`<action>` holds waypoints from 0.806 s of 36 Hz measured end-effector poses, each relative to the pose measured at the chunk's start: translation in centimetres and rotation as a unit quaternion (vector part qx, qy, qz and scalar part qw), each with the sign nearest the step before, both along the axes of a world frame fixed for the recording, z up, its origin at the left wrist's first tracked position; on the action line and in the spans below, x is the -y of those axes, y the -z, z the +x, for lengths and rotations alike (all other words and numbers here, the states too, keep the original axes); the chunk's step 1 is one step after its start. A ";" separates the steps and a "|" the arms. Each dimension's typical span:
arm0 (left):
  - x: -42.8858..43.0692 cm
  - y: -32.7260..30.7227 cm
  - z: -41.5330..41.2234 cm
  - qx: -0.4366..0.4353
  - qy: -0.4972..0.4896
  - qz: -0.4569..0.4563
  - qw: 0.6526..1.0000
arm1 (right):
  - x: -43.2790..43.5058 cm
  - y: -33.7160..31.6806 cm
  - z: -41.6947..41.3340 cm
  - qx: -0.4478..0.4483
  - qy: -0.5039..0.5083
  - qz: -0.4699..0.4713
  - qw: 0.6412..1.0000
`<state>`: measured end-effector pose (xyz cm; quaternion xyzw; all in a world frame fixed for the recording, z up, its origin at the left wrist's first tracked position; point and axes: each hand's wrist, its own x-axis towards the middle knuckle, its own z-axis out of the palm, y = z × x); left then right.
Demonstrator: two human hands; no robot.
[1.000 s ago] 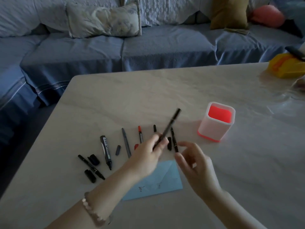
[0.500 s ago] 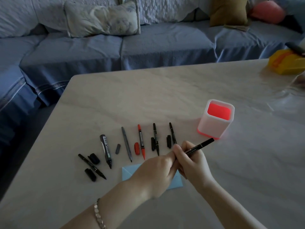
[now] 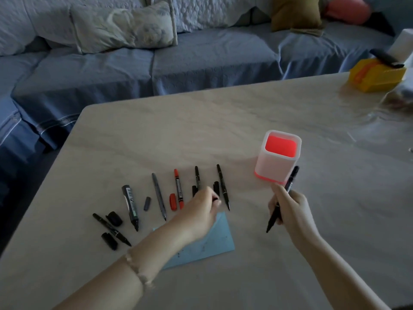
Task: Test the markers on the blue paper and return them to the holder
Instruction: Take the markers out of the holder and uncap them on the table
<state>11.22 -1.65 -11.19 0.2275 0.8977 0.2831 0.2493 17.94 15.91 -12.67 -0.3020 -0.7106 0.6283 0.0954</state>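
My right hand (image 3: 290, 209) grips a thin black marker (image 3: 273, 218), uncapped, tip pointing down-left, just in front of the white holder (image 3: 277, 168) with its red inside. My left hand (image 3: 201, 211) pinches a small black cap (image 3: 215, 199) above the blue paper (image 3: 221, 240), which my forearm partly covers. Several uncapped markers lie in a row behind the paper: a thick black one (image 3: 130, 206), a grey one (image 3: 158, 195), a red one (image 3: 178, 189) and two thin black ones (image 3: 223, 186). Loose caps lie beside them.
The pale table (image 3: 201, 121) ends at its left corner near a blue sofa (image 3: 156, 70) with cushions. A yellow box (image 3: 377, 77) with a dark object on it stands at the far right. Another thin black marker (image 3: 111, 229) and two caps lie at the left.
The hands have pulled apart: the cap came off in my left hand, which moved left toward the row. My right hand carried the marker right, in front of the holder.
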 end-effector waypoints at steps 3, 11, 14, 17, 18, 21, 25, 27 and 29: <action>-3.6 0.9 -1.5 -0.021 -0.033 0.029 0.999 | -0.9 0.9 0.0 0.082 -0.030 -0.005 0.996; -9.5 4.7 -3.8 -0.059 -0.013 -0.066 0.996 | -1.7 1.7 0.4 0.105 -0.053 0.030 0.993; -9.4 5.3 -4.1 -0.085 -0.003 -0.094 0.992 | -1.5 1.8 0.5 0.110 -0.065 0.033 0.991; -8.3 4.5 -3.8 -0.131 0.000 -0.086 0.988 | -1.4 2.0 0.6 0.112 -0.069 0.030 0.991; -7.6 3.9 -3.4 -0.146 0.001 -0.064 0.987 | -1.4 2.0 0.6 0.113 -0.070 0.030 0.991; -3.8 2.7 -1.3 -0.195 0.019 0.012 0.981 | -1.0 2.2 0.6 0.117 -0.077 0.031 0.990; 3.8 3.8 2.2 -0.269 0.039 0.002 0.962 | 0.2 2.4 0.4 0.119 -0.075 0.019 0.990; 7.5 5.4 3.4 -0.274 0.012 -0.031 0.961 | 1.0 2.4 0.1 0.116 -0.072 0.027 0.990; 10.3 6.4 4.4 -0.277 -0.015 -0.061 0.959 | 2.0 2.5 -0.1 0.108 -0.071 0.036 0.991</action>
